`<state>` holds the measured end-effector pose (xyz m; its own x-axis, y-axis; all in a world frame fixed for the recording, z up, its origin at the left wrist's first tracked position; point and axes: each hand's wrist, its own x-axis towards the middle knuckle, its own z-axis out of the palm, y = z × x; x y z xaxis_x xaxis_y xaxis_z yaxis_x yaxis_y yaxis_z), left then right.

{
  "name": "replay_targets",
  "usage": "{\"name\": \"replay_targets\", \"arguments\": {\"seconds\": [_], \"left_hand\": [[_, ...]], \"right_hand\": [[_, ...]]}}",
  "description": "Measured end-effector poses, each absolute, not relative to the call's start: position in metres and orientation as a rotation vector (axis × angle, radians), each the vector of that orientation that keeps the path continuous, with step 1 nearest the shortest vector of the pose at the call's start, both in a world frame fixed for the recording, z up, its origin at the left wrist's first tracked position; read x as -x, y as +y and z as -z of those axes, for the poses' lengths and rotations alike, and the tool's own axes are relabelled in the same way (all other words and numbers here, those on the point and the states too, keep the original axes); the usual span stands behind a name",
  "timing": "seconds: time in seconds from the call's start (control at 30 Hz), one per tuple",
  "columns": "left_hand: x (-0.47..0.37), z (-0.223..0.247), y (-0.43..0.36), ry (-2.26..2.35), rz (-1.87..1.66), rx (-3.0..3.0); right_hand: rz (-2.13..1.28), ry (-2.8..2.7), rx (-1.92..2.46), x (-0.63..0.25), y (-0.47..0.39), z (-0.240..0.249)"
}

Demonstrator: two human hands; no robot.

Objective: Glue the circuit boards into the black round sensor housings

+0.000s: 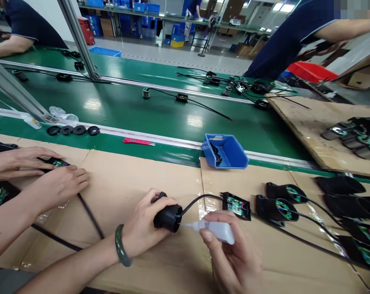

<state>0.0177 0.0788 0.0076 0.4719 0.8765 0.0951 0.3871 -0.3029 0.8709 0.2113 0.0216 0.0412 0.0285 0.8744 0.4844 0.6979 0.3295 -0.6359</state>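
My left hand (148, 216), with a green bangle on its wrist, is wrapped round a black cylindrical housing (169, 218) lying on its side, its open end to the right. A black cable (200, 197) runs from that end to a small black box with a green circuit board (237, 206). In my right hand (234, 253) is a small white squeeze bottle (218, 230). Its thin nozzle points left at the rim of the housing; whether it touches cannot be made out. My fingers hide part of the bottle and of the housing.
Beside me at left, a co-worker's hands (59, 177) work on a black box. Black housings with boards (279, 208) and cables lie at right. A blue bin (226, 151) and a red utility knife (138, 141) are ahead, with black rings (79, 130) farther left. Beyond runs a green belt (117, 102).
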Motion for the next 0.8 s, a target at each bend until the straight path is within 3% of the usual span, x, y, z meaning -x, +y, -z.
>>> {"name": "replay_targets", "arguments": {"seconds": [0.8], "left_hand": [[-0.0169,-0.0090,0.0783,1.048,-0.740,-1.912]], "right_hand": [[-0.223,-1.835,1.279,-0.2074,0.0291,-0.0469]]}}
